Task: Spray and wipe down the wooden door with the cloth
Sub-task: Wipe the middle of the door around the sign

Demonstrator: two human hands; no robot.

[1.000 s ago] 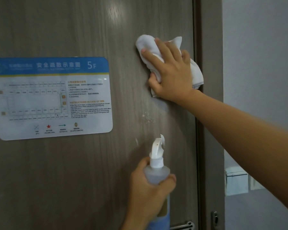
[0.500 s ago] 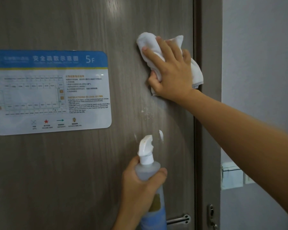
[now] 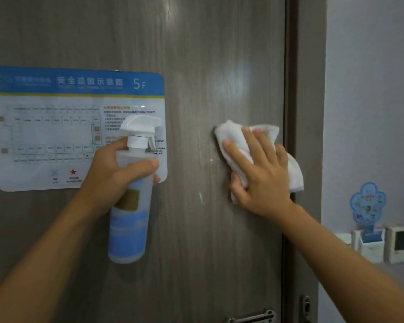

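The grey-brown wooden door (image 3: 196, 54) fills most of the head view. My right hand (image 3: 259, 173) presses a crumpled white cloth (image 3: 294, 173) flat against the door near its right edge. My left hand (image 3: 117, 178) grips a translucent spray bottle (image 3: 131, 206) with a white trigger head and blue label, held upright in front of the door, nozzle pointing right. White streaks and drops (image 3: 202, 197) sit on the wood between the bottle and the cloth.
A blue and white evacuation plan sign (image 3: 44, 127) is stuck on the door's left half, partly behind the bottle. The door frame (image 3: 308, 113) runs down the right. A metal handle (image 3: 254, 317) shows at the bottom. Wall switches (image 3: 397, 243) and a blue sticker (image 3: 367, 201) lie to the right.
The view has tilted down, so the door appears lower in frame. My right hand and the cloth have slid down the door. My left hand has raised the bottle up and leftward.
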